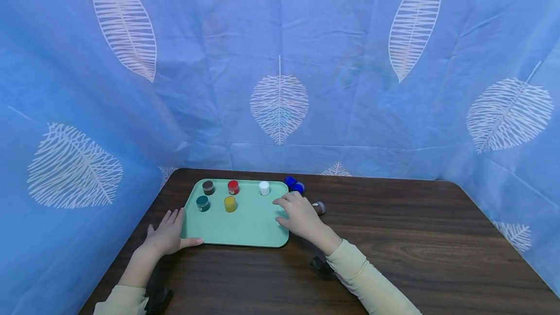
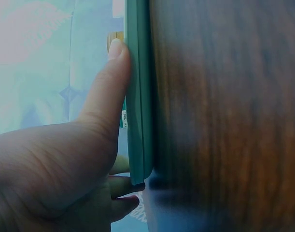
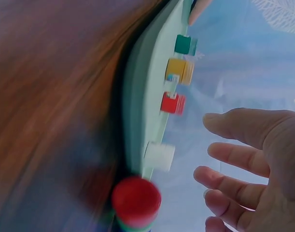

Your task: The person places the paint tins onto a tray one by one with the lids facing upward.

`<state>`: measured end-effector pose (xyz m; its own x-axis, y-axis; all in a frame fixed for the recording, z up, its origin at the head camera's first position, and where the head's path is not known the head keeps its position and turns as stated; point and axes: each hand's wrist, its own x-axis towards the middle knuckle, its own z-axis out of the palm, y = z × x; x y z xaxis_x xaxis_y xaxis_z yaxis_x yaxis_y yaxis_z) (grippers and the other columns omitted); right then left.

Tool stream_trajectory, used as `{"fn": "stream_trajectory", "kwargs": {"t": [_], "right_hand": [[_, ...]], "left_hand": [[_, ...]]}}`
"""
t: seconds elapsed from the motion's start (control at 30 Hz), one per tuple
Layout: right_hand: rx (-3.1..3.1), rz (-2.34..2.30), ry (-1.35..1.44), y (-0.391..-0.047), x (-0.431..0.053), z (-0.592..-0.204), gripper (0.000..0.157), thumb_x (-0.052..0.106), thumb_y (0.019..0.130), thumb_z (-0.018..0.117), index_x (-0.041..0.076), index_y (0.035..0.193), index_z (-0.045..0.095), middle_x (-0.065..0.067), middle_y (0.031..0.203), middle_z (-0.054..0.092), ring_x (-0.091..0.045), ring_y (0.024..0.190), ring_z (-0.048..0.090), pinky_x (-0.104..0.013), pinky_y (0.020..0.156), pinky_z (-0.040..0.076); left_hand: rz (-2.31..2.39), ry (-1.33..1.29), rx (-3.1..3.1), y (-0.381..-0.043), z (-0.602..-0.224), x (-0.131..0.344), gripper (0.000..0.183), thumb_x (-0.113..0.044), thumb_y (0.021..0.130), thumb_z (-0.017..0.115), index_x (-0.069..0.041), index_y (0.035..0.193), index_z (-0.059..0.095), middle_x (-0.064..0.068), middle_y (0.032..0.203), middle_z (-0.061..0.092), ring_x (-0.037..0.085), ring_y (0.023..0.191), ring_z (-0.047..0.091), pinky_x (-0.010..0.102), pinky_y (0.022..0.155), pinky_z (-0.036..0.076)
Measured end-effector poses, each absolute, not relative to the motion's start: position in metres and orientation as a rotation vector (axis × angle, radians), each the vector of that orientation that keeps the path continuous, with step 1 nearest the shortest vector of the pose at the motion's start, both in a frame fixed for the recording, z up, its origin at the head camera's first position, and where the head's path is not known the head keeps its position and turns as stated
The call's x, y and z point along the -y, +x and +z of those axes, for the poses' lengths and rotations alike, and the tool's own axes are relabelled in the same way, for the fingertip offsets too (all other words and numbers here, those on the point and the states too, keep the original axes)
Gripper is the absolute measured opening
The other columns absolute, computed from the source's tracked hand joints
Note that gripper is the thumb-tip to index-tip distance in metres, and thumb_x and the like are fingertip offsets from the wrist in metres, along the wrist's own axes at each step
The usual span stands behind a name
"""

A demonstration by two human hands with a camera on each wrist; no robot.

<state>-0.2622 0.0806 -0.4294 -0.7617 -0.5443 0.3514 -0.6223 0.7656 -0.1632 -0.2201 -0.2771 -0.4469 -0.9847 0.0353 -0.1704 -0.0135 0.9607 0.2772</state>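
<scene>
A pale green tray (image 1: 245, 232) lies on the table with small jars on it: dark brown (image 1: 208, 187), red (image 1: 233, 187), white (image 1: 264, 188), dark green (image 1: 203, 203) and yellow (image 1: 230, 203). My left hand (image 1: 165, 236) rests at the tray's near left corner, thumb along the front rim and fingers spread at the left side. Over the tray's right edge, my right hand (image 1: 299, 214) hovers with fingers apart and nothing between them. In the right wrist view, a red-topped object (image 3: 136, 200) stands just past the tray's end, close to the white jar (image 3: 159, 156).
Two blue-capped jars (image 1: 298, 187) are beside the tray's far right corner. Another jar (image 1: 320, 208) lies right of my right hand, partly hidden by it. Dark wood tabletop (image 1: 415, 237) stretches to the right. A blue leaf-print cloth (image 1: 218, 111) hangs behind and on both sides.
</scene>
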Motion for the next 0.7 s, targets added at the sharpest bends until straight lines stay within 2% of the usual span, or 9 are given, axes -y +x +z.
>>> {"fn": "stream_trajectory", "kwargs": {"t": [0.3,0.53,0.7], "right_hand": [[2.671,0.390,0.796,-0.262,-0.115,-0.432,0.040,0.024,0.080,0.081,0.011,0.116,0.070,-0.009,0.109,0.068,-0.026,0.096,0.056,-0.041,0.076,0.050],[2.700,0.351,0.743,-0.266,-0.141,-0.435,0.042,0.023,0.079,0.081,0.014,0.119,0.069,-0.006,0.112,0.066,-0.025,0.097,0.054,-0.041,0.074,0.047],[2.734,0.287,0.706,-0.272,-0.158,-0.441,0.043,0.023,0.079,0.081,0.015,0.120,0.068,-0.006,0.113,0.065,-0.027,0.100,0.055,-0.045,0.077,0.049]], "left_hand": [[0.409,0.012,-2.949,-0.220,-0.450,0.278,0.126,-0.074,0.073,0.066,0.011,0.151,0.015,0.037,0.154,0.018,0.054,0.144,0.013,0.081,0.103,0.012],[0.412,0.001,-2.949,-0.221,-0.451,0.279,0.128,-0.075,0.072,0.065,0.012,0.151,0.015,0.037,0.154,0.018,0.054,0.144,0.013,0.081,0.103,0.011],[0.413,0.002,-2.951,-0.221,-0.451,0.279,0.127,-0.074,0.072,0.066,0.011,0.151,0.014,0.037,0.154,0.018,0.054,0.144,0.013,0.081,0.103,0.012]]}}
